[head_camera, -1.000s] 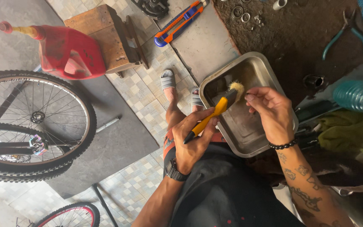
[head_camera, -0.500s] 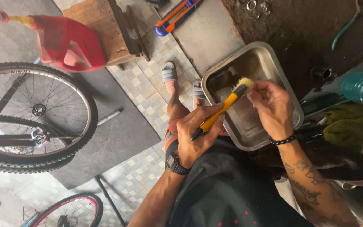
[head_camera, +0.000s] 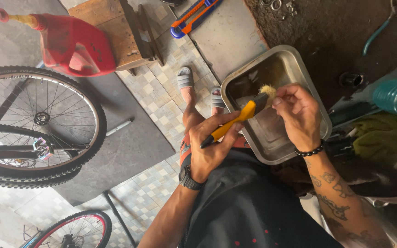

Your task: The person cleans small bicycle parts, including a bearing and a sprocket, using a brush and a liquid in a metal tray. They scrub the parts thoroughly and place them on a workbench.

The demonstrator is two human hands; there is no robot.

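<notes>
Since the earlier frame my left hand (head_camera: pixel 212 149) has tilted the yellow brush (head_camera: pixel 235 121) lower over the metal tray (head_camera: pixel 272 138), fingers wrapped around its handle, while my right hand (head_camera: pixel 299 115) pinches 1 small part I can't make out at the bristles, so I judge scrubbing's underway, next needing steady strokes.

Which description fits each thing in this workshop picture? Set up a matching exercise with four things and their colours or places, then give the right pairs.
Things:
1. brush
2. tray
3. jug
4. bicycle wheel

Descriptions:
a. red, lying beside a wooden stool
b. yellow handle, held in the left hand
c. black tyre, at the left of the view
d. shiny metal, under both hands

Pairs: 1-b, 2-d, 3-a, 4-c
</notes>
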